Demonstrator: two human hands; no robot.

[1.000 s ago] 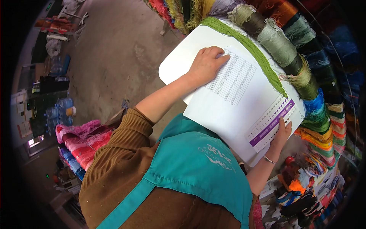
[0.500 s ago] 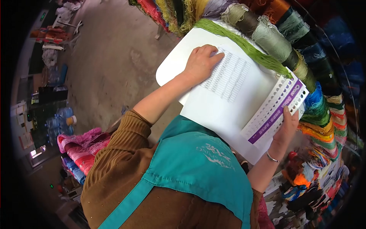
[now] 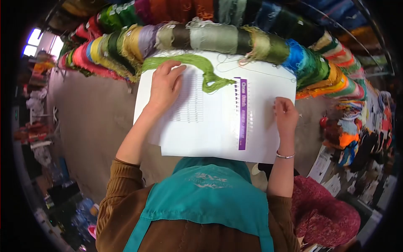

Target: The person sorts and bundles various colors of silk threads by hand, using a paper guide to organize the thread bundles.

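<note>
- Left hand (image 3: 165, 90): unclenched, fingers parted and bent, on or just over the thread (image 3: 195, 61)
- Under its palm side: the printed sheet (image 3: 191, 109)
- Right hand (image 3: 286, 115): fingers loosely curled by the board (image 3: 268, 92)'s edge; cannot tell whether they pinch anything
- Left of the right hand, apart from it: the card (image 3: 243, 113), now out of its grasp, so no longer held up by it
- Between the hands: the thread's narrow end, at the card's top holes
- Beyond both hands: hanging yarn (image 3: 214, 38)

"Cross Stitch" on purple-striped card (image 3: 242, 136)
</note>
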